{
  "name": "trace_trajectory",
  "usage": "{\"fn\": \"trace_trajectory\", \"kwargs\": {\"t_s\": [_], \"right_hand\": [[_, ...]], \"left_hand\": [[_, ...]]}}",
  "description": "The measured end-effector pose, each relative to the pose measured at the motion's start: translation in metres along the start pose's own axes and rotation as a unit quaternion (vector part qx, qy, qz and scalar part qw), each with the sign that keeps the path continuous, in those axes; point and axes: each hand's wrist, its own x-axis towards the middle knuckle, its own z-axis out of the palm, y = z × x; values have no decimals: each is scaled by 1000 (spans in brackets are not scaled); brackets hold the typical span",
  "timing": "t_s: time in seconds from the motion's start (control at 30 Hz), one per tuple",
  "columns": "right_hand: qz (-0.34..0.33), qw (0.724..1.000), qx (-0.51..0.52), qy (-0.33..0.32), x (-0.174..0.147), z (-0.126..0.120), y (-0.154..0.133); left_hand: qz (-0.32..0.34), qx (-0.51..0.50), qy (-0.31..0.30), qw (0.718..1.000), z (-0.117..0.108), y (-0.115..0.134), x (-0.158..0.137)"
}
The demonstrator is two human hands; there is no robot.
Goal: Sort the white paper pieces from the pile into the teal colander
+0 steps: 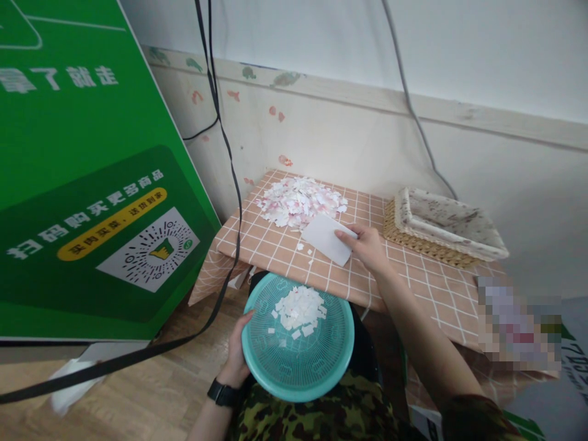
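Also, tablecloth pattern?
Tablecloth: brownish-orange with a white grid of thin lines; shows best in the head view.

From here I am seeing the colander (301, 392) as smooth, slightly shiny plastic. Inside the colander, small scraps (301, 306) are looking like matt paper. Beyond the colander, the tablecloth (275, 248) is showing matt cloth, the heap (301, 202) is looking like rough-piled paper, and the flat card (324, 237) is looking smooth. Right of the colander, the basket (411, 242) is showing rough wicker and a cloth lining (459, 226). Left of the colander, the green panel (68, 141) is appearing smooth.
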Motion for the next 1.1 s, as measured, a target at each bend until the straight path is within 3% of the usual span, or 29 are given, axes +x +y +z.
{"fn": "trace_trajectory", "kwargs": {"t_s": [0.13,0.33,0.7,0.83,1.1], "right_hand": [[-24,999,-23,0,2,4,-4],[-31,995,-68,59,8,8,-4],[-81,989,-126,16,26,12,-18],[-93,988,-126,-18,30,7,-20],[-107,989,-102,-26,38,14,-18]], "left_hand": [[14,5,8,1000,2,13,-9],[28,12,8,1000,8,23,-17],[35,5,20,999,13,31,-19],[52,-2,18,999,12,36,-20],[46,1,18,999,13,41,-21]]}}
